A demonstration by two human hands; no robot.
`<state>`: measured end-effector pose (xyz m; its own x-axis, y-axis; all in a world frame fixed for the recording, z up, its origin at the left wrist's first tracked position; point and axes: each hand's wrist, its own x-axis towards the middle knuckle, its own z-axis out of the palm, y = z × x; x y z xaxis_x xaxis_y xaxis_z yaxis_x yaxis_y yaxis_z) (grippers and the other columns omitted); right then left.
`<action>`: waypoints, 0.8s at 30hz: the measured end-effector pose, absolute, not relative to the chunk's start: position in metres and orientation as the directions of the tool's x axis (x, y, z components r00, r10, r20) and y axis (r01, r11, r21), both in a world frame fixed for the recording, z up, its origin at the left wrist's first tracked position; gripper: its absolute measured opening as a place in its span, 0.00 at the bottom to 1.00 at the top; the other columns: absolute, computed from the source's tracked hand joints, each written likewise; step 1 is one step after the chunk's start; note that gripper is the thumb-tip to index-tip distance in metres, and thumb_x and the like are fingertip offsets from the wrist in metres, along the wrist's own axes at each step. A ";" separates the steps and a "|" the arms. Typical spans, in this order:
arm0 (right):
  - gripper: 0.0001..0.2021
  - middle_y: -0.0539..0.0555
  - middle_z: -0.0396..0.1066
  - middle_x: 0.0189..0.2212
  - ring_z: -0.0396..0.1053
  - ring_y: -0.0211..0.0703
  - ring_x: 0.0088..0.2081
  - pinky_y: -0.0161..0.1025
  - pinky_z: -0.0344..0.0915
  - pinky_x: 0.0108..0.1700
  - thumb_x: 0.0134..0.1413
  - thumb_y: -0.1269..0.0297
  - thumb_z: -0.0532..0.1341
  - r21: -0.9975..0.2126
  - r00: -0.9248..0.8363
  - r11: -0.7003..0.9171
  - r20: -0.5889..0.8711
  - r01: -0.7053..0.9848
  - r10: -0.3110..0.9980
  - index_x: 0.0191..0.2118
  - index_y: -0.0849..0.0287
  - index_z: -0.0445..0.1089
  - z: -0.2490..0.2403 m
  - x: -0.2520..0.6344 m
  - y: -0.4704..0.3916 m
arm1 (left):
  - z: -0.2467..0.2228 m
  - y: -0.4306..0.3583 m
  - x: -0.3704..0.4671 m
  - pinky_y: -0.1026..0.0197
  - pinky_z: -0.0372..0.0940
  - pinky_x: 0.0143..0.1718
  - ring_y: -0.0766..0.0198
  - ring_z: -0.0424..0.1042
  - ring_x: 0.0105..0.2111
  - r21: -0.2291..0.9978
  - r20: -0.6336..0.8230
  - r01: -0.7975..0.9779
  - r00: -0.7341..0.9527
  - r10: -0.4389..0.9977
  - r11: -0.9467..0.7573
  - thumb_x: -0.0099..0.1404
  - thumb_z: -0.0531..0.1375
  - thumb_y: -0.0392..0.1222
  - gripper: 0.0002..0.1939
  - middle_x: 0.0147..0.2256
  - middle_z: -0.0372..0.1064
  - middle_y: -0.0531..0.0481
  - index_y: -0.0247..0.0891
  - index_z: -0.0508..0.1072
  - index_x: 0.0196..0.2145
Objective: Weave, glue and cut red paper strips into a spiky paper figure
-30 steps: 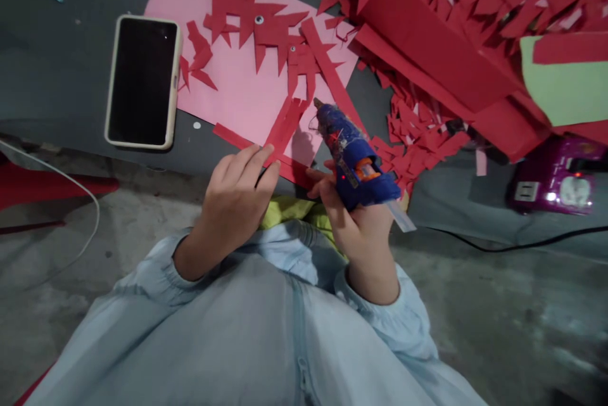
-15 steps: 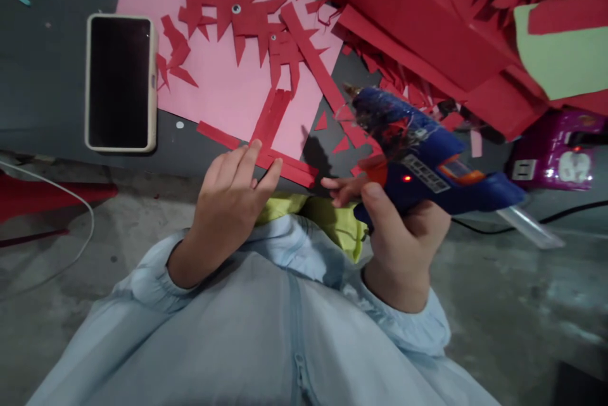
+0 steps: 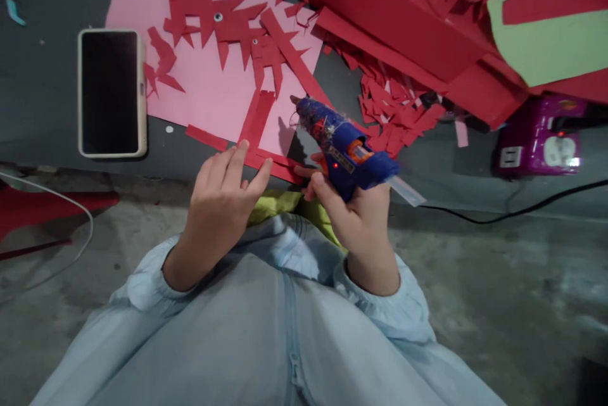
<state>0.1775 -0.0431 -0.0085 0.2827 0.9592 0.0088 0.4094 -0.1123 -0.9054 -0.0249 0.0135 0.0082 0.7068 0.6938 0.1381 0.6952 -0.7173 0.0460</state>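
Currently, right grip (image 3: 363, 213) closed round handle of blue glue gun (image 3: 339, 143), nozzle pointing up-left beyond it. Gun looks rigid, fairly light; handle safest hold, nozzle probably hot. Left grip (image 3: 221, 194) loosely spread, grasping nothing, fingertips at red paper strip (image 3: 259, 118) just ahead: likely light, flimsy, easily creased; best pressed at edges. Handle mostly hidden behind palm; strip's near end partly covered; red scraps (image 3: 396, 111) beyond right grip hard to separate.

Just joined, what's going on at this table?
A person's right hand holds a blue glue gun, its red light lit, while the left hand rests its fingertips on red paper strips. Three red cutouts with eyes lie on a pink sheet; a phone lies to their left.
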 end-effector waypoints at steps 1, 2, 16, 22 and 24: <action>0.14 0.53 0.75 0.27 0.78 0.52 0.32 0.47 0.75 0.36 0.62 0.51 0.62 -0.898 0.279 -0.111 0.013 0.425 0.960 0.47 0.54 0.73 -0.009 0.177 -0.042 | 0.008 0.013 -0.025 0.40 0.69 0.53 0.41 0.69 0.58 0.049 0.140 0.694 0.708 0.692 -0.719 0.65 0.58 0.30 0.27 0.62 0.65 0.28 0.41 0.66 0.61; 0.15 0.54 0.75 0.27 0.78 0.52 0.33 0.47 0.75 0.36 0.62 0.50 0.61 -0.892 0.272 -0.111 0.015 0.439 0.962 0.47 0.54 0.73 -0.009 0.176 -0.041 | 0.008 0.013 -0.025 0.39 0.69 0.54 0.41 0.69 0.59 0.057 0.143 0.692 0.708 0.692 -0.720 0.66 0.58 0.30 0.27 0.63 0.64 0.29 0.42 0.66 0.61; 0.09 0.51 0.76 0.27 0.78 0.48 0.32 0.48 0.75 0.39 0.62 0.57 0.64 -0.942 0.295 -0.087 0.013 0.324 0.956 0.45 0.53 0.74 0.004 0.178 -0.046 | 0.007 0.013 -0.023 0.42 0.69 0.56 0.44 0.70 0.58 0.085 0.162 0.711 0.682 0.714 -0.698 0.70 0.55 0.35 0.24 0.61 0.67 0.28 0.34 0.65 0.62; 0.07 0.48 0.73 0.24 0.74 0.43 0.26 0.43 0.73 0.34 0.61 0.60 0.64 -0.943 0.311 -0.101 0.002 0.317 0.951 0.43 0.54 0.74 0.009 0.177 -0.042 | 0.007 0.010 -0.018 0.43 0.70 0.53 0.45 0.72 0.55 -0.001 0.159 0.731 0.673 0.722 -0.682 0.70 0.56 0.35 0.23 0.60 0.68 0.32 0.43 0.68 0.61; 0.08 0.48 0.72 0.23 0.75 0.44 0.27 0.44 0.73 0.34 0.61 0.59 0.64 -0.931 0.290 -0.109 -0.004 0.349 0.957 0.44 0.55 0.74 0.004 0.178 -0.041 | 0.006 0.010 -0.017 0.42 0.69 0.54 0.47 0.72 0.55 0.022 0.146 0.744 0.658 0.738 -0.668 0.70 0.55 0.34 0.23 0.61 0.67 0.34 0.44 0.68 0.61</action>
<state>0.1775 -0.0407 0.0041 0.2898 0.9571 -0.0038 0.3495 -0.1095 -0.9305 -0.0173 0.0098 0.0060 0.6583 0.7385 0.1460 0.7442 -0.6676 0.0218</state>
